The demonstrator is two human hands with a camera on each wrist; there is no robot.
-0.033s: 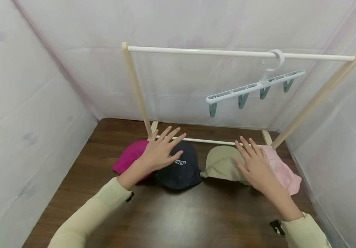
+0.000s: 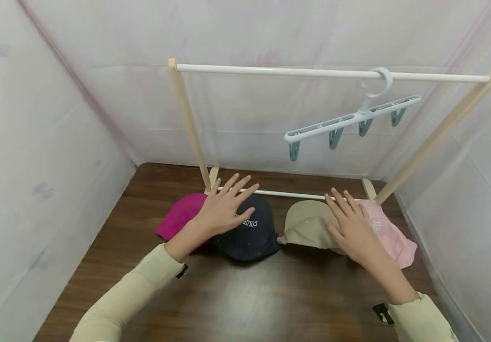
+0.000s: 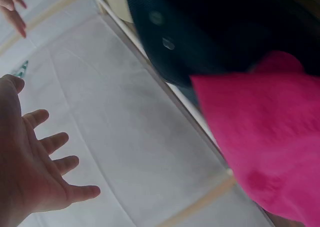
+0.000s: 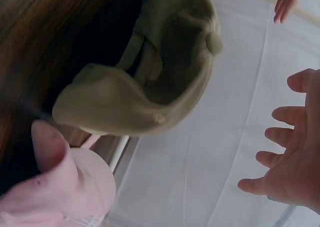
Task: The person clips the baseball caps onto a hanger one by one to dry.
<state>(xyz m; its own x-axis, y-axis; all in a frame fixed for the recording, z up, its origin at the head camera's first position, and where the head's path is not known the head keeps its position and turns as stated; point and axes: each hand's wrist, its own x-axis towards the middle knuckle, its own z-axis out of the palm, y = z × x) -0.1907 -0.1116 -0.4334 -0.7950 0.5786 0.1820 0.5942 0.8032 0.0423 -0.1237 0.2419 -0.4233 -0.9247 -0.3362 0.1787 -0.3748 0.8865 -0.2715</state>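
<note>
Here we have the left hand, fingers fanned wide and nothing in its hold, and across from it the right hand, fingers stretched out too, just as free of any load. From the head view they look laid right over the caps, left across the magenta cap and dark cap, right across the beige cap and pink cap, but the wrist views settle it: there's bare white wall between each hand and the caps, so no contact! All four sit in a row on the brown table, and only the head camera gives us the whole line, plus the white lettering on the dark one, partly covered by the left hand. Switch to the left wrist and up come two small round metallic spots on the dark cap, with the magenta one looming close. Over on the right wrist, we look straight into the hollow of the beige cap, its top button showing at the edge. Back up top, the head view alone shows the clip hanger complete, four clips dangling, hooked on the white rail.
</note>
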